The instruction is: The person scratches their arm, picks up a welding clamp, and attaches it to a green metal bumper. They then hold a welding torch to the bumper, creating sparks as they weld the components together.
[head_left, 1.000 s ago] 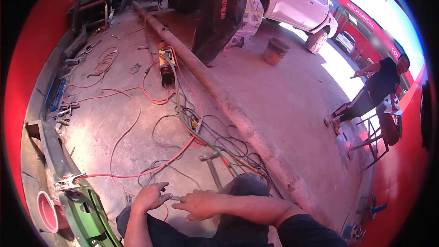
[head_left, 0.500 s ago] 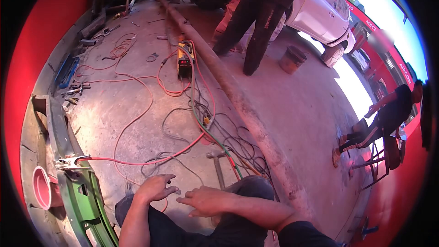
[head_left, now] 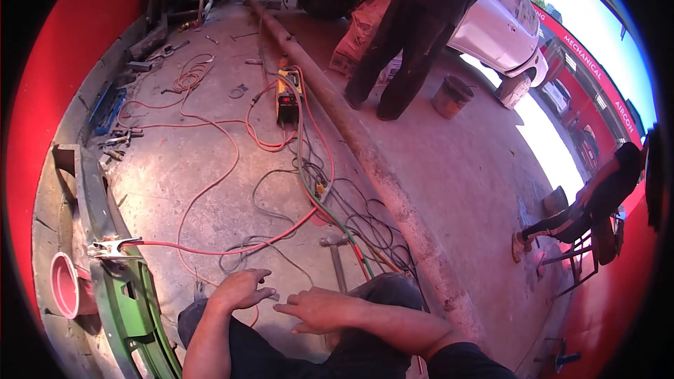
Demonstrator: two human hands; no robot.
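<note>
My left hand [head_left: 244, 289] hovers above my knees, fingers apart and nothing visible in it. A small pale spot shows by its fingertips, too small to make out. Facing it, my right hand [head_left: 317, 310] is held palm down with its fingers stretched out, resting near my right knee. The two hands are close together but apart. Just beyond my right knee lies a hammer [head_left: 336, 260] on the concrete floor. To the left, a metal clamp [head_left: 112, 248] with a red cable grips the long green and grey metal part [head_left: 130, 302].
A yellow and black welding machine [head_left: 288, 98] stands ahead among tangled cables [head_left: 351, 203]. A long pipe [head_left: 365, 154] runs diagonally across the floor. A pink bucket [head_left: 70, 286] sits at left. One person [head_left: 414, 35] stands by a white car [head_left: 495, 31]; another person [head_left: 604, 186] sits at right.
The standing person has shifted slightly right and the seated person's posture has changed. My view has moved slightly; my hands keep nearly the same pose.
</note>
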